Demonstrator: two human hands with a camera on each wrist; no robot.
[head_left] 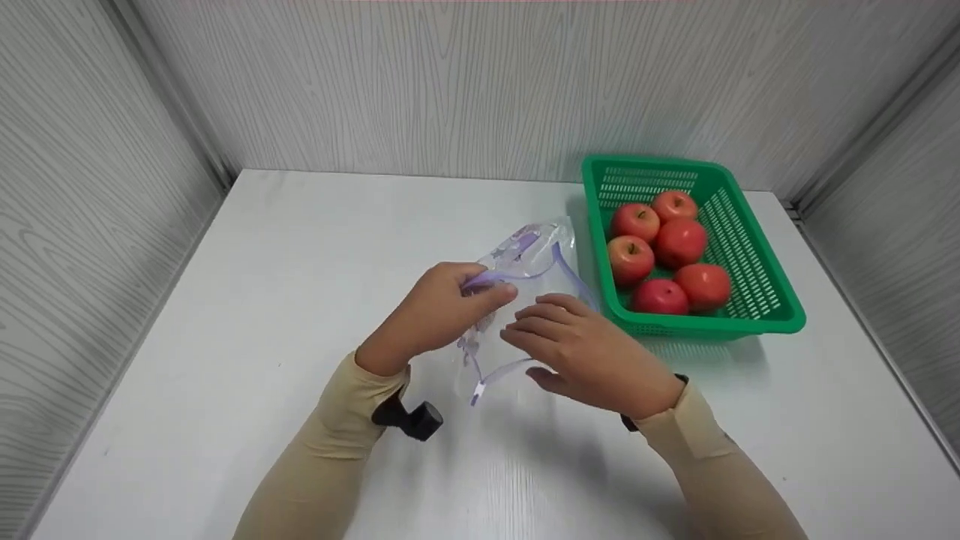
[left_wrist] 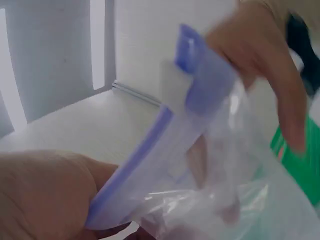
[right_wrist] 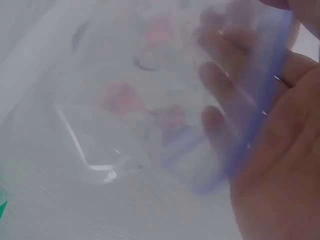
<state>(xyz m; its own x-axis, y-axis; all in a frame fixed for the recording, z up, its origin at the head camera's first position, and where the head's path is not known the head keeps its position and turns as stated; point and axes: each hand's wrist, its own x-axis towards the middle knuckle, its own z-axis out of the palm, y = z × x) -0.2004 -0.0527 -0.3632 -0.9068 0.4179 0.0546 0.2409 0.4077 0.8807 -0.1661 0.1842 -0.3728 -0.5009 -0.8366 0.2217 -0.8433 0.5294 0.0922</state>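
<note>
A clear plastic zip bag [head_left: 491,349] with a purple zip strip and small printed figures lies slanted over the white table. Its mouth gapes, and a white slider [head_left: 479,389] sits at the near end of the strip. With thumb and fingers, my left hand [head_left: 439,307] pinches the bag's left rim; some fingers are hidden behind the plastic. My right hand [head_left: 592,352] hovers over the bag's mouth, fingers loosely bent and gripping nothing. In the left wrist view, the bag [left_wrist: 280,200] droops from the purple strip [left_wrist: 132,160]. Through the plastic, the right wrist view shows blurred fingers [right_wrist: 217,90].
Right of the bag stands a green plastic basket [head_left: 705,324] holding several red apples [head_left: 631,259]. The bag's far corner comes close to the basket's left side. Pale wood-grain panels [head_left: 450,82] rise behind the white table [head_left: 337,225] and at both sides.
</note>
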